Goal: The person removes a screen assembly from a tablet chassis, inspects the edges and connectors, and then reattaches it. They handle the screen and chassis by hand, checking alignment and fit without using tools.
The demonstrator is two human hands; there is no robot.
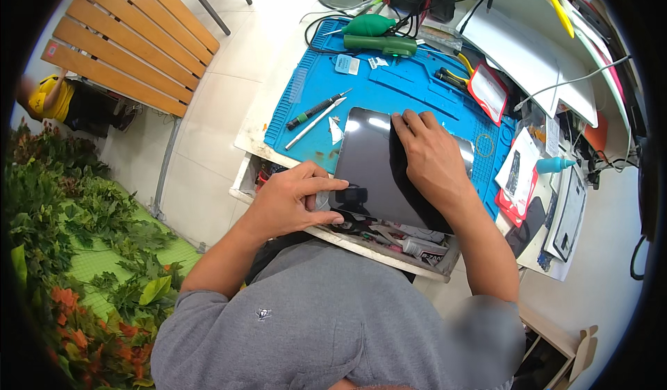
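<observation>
A dark glossy tablet (368,167) lies at the front edge of the blue repair mat (448,77), over an open drawer (347,240). My left hand (295,195) grips its lower-left corner, index finger and thumb at the edges; something small and translucent shows between them, unclear what. My right hand (434,153) rests on the upper right of the screen, fingers extended, partly covering it. Left of the tablet lie a black-and-green screwdriver (314,110), a silver pen-like tool (313,126) and a small white scrap (335,131).
A green air blower (368,25), green tool (375,44), pliers (451,76) and cables crowd the back. Red-and-white packets (514,181), a blue bottle (554,165) and devices stand right. A slatted wooden bench (128,42), person in yellow (52,101) and artificial foliage (76,265) are left.
</observation>
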